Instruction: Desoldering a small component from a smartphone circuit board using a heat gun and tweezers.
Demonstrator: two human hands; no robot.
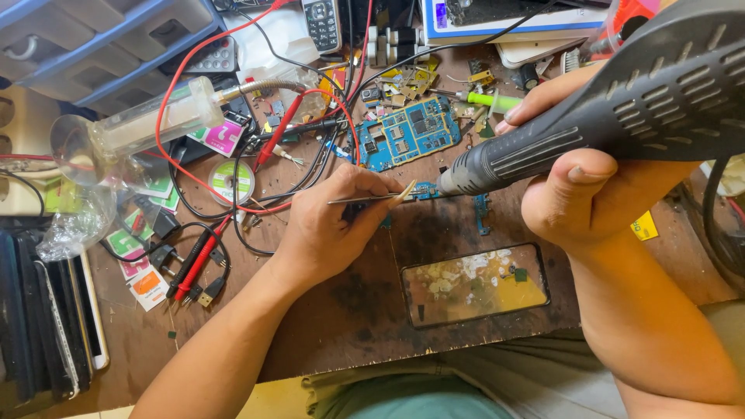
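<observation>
Between the 2 hands, a small blue circuit-board piece (423, 192) is lying on the scorched brown wooden worktop (349, 310). Left hand (330, 221) is pinching thin metal tweezers (369, 199), tips touching it; right hand (590, 167) is gripping a black hot-air gun (605, 116), nozzle just beside those tips.

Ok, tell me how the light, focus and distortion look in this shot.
Head view: even, soft daylight with faint shadows under the left hand; the hot-air gun in the right hand looms oversized and slightly soft from closeness; the blue circuit board stays sharp; mild glare on the phone screen; edges bow a little.
</observation>
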